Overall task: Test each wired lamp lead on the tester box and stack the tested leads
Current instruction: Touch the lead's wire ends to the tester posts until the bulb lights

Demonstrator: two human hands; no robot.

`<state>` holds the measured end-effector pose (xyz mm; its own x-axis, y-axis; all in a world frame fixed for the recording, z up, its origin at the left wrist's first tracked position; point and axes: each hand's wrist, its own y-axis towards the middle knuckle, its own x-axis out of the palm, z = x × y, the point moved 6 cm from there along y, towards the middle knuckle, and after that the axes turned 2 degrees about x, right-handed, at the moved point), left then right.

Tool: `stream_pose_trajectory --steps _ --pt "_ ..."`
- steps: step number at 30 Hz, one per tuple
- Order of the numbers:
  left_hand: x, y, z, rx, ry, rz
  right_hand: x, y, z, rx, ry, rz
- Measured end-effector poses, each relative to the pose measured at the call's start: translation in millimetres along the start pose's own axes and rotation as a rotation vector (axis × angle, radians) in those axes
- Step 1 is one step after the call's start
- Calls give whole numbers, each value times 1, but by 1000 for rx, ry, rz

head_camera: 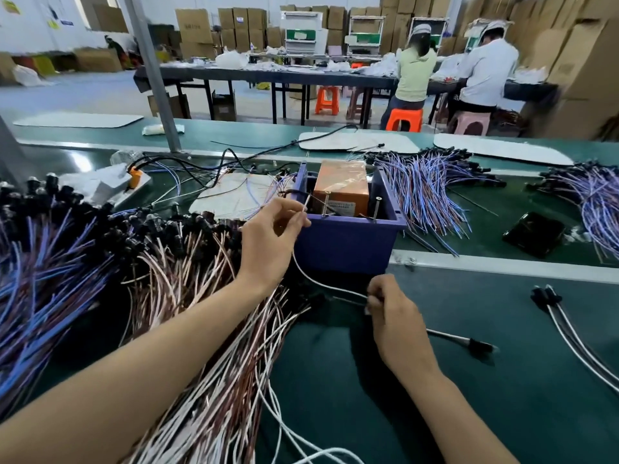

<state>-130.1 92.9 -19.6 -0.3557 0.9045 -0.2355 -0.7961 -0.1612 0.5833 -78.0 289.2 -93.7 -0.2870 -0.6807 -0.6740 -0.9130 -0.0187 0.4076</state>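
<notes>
Seen over green surface point(502, 380). Pinched one end of white lead point(318, 281) in left grip point(268, 239) at frame centre, just at purple tester box point(345, 242) rim; clasped same lead in right grip point(395, 316), lower centre. Heaped with loose leads point(187, 296) at lower left.

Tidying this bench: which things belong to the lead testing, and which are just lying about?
Job: thin white lead held by left hand and right hand; purple plastic tester box; heap of white and brown leads; stack of white leads with black heads.
Lying about: flat black slab; white sheets; orange object.
</notes>
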Motion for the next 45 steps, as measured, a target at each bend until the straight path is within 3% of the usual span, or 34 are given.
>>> stream_pose_trajectory --steps 4,10,17,30,36,45 --pt "3 -2 -4 14 8 -5 -7 1 -8 -93 0 74" --pt "7 -7 -9 2 45 11 -13 -1 -2 -22 197 143" --pt "9 -5 -7 52 137 -18 -18 -1 -2 -28 226 237" --pt "20 -3 0 132 203 -24 -18 35 -3 46 322 598" --pt "20 -1 -3 131 198 -6 -13 38 -7 -76 287 612" --pt "17 0 7 228 301 1 -14 37 -14 -119 213 628"
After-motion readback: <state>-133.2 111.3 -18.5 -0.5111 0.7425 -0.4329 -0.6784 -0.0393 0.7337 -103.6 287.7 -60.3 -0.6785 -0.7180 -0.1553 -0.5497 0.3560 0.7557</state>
